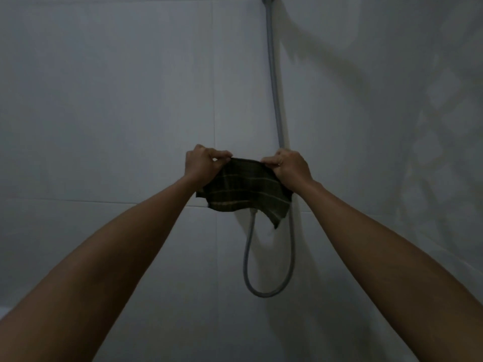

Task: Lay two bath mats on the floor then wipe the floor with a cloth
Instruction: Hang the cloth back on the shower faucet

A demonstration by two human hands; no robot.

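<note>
Both arms outstretched toward tiled wall [104, 100]. Left hand [202, 163] and right hand [288, 167] pinch top corners of dark checked cloth [244, 192], fingers curled, likely spreading it before wiping. Shower hose [274, 105] hangs behind. Mats, floor unseen.

Woven checked cloth [245, 189] — matt; wall tiles [104, 100] smooth, faintly glossy; hose [274, 100] probably ribbed metal.
</note>
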